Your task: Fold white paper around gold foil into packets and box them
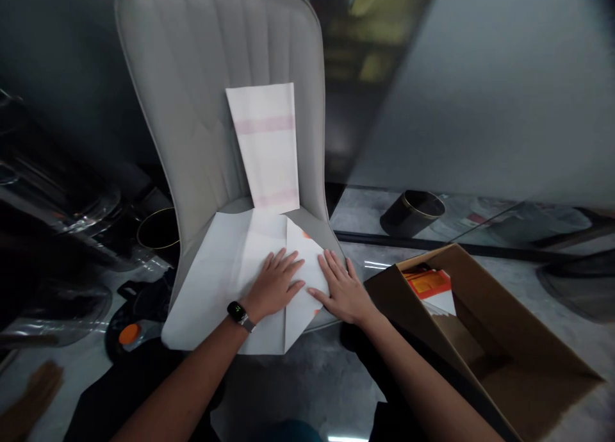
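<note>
A large white paper sheet (211,275) lies on the seat of a grey chair (211,57), its right side folded over into a pointed flap (307,262) with small orange marks. My left hand (276,282), with a watch on the wrist, rests flat on the paper, fingers spread, beside the fold line. My right hand (343,288) lies flat at the flap's outer right edge, fingers stretched out. Behind the sheet a long white folded paper strip (266,147) with faint pink bands leans on the backrest. Whether the strip joins the sheet I cannot tell.
An open cardboard box (519,339) stands on the floor at the right, holding an orange and white packet (432,285). A black bin (161,227) stands left of the chair, near a bottle with an orange cap (129,334). Another hand (41,391) shows at lower left.
</note>
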{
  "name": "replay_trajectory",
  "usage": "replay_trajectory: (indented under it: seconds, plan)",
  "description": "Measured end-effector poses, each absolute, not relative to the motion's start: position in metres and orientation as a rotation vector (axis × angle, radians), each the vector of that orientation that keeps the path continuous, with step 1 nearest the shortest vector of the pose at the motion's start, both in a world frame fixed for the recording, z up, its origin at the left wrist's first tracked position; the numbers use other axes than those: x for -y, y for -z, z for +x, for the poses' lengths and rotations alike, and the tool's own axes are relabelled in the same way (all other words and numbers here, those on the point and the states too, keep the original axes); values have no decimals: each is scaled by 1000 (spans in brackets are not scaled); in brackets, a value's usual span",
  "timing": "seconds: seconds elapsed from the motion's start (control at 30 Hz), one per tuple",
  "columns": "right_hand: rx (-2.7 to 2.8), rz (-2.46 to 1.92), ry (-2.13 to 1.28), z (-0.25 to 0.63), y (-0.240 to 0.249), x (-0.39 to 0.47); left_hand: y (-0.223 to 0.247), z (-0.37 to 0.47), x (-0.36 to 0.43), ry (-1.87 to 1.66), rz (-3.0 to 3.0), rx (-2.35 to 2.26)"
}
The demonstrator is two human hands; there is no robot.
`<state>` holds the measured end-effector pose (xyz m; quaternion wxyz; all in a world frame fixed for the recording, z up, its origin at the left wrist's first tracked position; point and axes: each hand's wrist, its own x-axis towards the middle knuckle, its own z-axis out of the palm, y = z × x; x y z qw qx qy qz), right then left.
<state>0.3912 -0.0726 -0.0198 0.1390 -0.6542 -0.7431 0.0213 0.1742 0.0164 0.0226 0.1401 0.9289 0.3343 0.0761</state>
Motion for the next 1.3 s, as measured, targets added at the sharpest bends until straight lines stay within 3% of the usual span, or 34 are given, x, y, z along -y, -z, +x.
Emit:
replay_trajectory:
  seconds: [0.87,1.1,1.3]
  plan:
    - [2084,-1980,-317,398,10,65,-16,168,-21,-236,2735,-931]
    - [2051,-1751,-396,365,-31,-12,-15,165,-17,-310,2740,-939]
    - [2225,-1882,-467,350,-13,-58,-24,163,-14,-298,2783,-945]
